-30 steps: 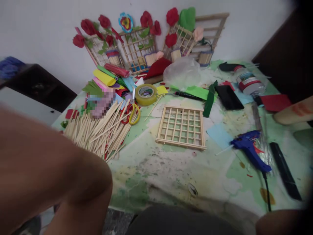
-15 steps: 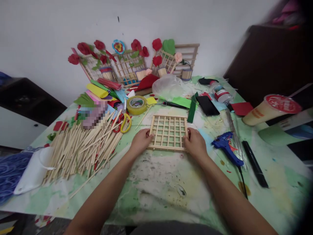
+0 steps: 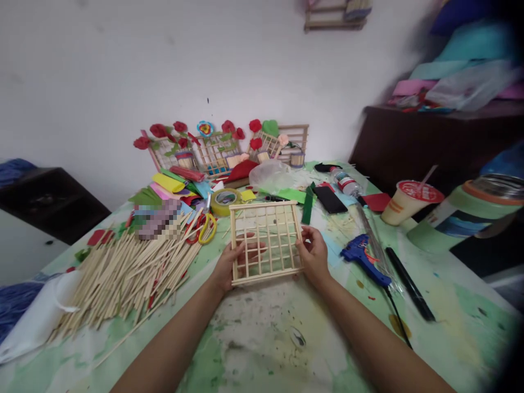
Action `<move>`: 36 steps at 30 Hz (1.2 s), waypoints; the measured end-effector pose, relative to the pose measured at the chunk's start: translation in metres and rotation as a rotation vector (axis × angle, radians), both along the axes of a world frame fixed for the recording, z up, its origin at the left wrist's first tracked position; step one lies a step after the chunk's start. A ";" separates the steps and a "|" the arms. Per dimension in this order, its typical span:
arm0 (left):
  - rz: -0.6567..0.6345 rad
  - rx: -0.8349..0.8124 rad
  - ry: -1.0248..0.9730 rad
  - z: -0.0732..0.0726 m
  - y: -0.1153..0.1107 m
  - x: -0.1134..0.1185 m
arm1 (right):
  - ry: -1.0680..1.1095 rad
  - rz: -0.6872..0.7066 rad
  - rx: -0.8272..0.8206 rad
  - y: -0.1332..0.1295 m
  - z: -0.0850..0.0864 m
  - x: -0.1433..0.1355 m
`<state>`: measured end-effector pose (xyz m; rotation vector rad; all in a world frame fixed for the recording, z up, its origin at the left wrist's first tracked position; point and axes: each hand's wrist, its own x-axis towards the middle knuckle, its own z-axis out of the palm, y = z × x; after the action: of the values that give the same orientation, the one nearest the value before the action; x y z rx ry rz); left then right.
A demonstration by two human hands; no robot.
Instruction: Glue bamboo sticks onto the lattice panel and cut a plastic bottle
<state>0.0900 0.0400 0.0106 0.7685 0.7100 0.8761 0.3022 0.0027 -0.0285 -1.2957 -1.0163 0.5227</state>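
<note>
A small lattice frame of pale wooden sticks (image 3: 267, 243) is held up, slightly tilted, over the near middle of the table. My left hand (image 3: 234, 263) grips its left side, the thumb in front and the fingers showing behind the bars. At the right edge, my right hand (image 3: 314, 252) pinches the frame between thumb and fingers. Left of the frame lies a large pile of loose sticks (image 3: 123, 273), with yellow and red scissors (image 3: 207, 228) at its upper right. A blue glue gun (image 3: 364, 259) rests to the right of my right hand.
Behind are a tape roll (image 3: 225, 201), a plastic bag (image 3: 271, 174) and flower-decorated lattices (image 3: 221, 150) against the wall. On the right are a phone (image 3: 329, 199), a drink cup (image 3: 409, 203), a green bottle (image 3: 458, 218) and a black stick-like object (image 3: 409, 284).
The lattice frame has been raised and tilted in both hands. My left hand's fingers now reach behind its bars. The camera view has shifted, showing more wall and the right side.
</note>
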 end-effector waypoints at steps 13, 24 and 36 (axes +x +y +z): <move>-0.074 0.005 -0.059 -0.008 0.004 -0.009 | 0.226 0.302 -0.214 0.010 0.000 0.010; -0.201 0.043 -0.143 -0.011 -0.002 0.000 | 0.301 0.238 -0.243 -0.008 0.010 -0.004; 0.178 0.309 0.327 -0.020 0.010 -0.004 | 0.302 0.219 -0.275 -0.013 0.006 -0.020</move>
<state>0.0856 0.0496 -0.0094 1.1542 0.9552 1.0487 0.2824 -0.0106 -0.0230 -1.3019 -0.8561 1.0225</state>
